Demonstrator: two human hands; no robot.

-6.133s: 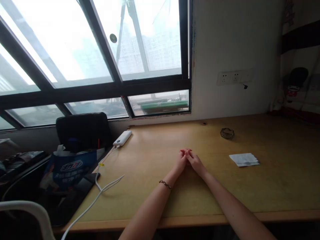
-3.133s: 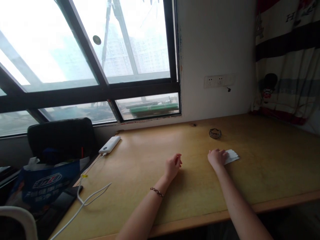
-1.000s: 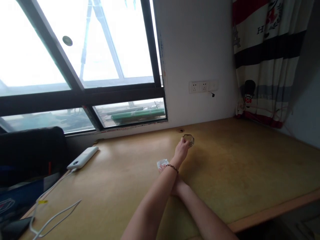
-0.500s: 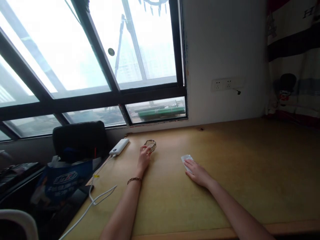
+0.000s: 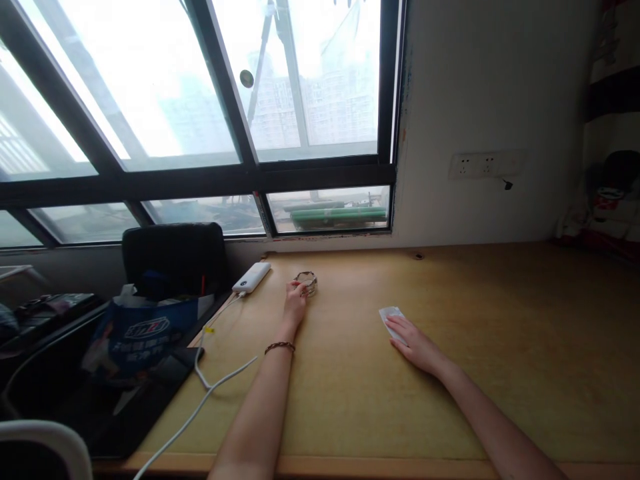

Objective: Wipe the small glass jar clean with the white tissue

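My left hand [image 5: 295,303] reaches forward over the wooden desk [image 5: 500,347], its fingertips gripping the near rim of a small round glass dish [image 5: 306,281] that sits close to the window. A braided bracelet circles that wrist. My right hand [image 5: 417,345] lies flat on the desk, fingers stretched out and pressing on a small white tissue [image 5: 391,313], most of which shows beyond the fingertips.
A white power bank [image 5: 251,277] with a white cable [image 5: 210,383] lies left of the dish. Off the desk's left edge stand a black chair back [image 5: 173,257] and a blue bag [image 5: 143,333]. Wall sockets [image 5: 483,164] sit above the desk; a curtain [image 5: 613,153] hangs at right.
Over six seconds my clasped hands parted; the right took the tissue, the left carried the dish from the right side to beside the power bank. Since half a second ago, little has moved.
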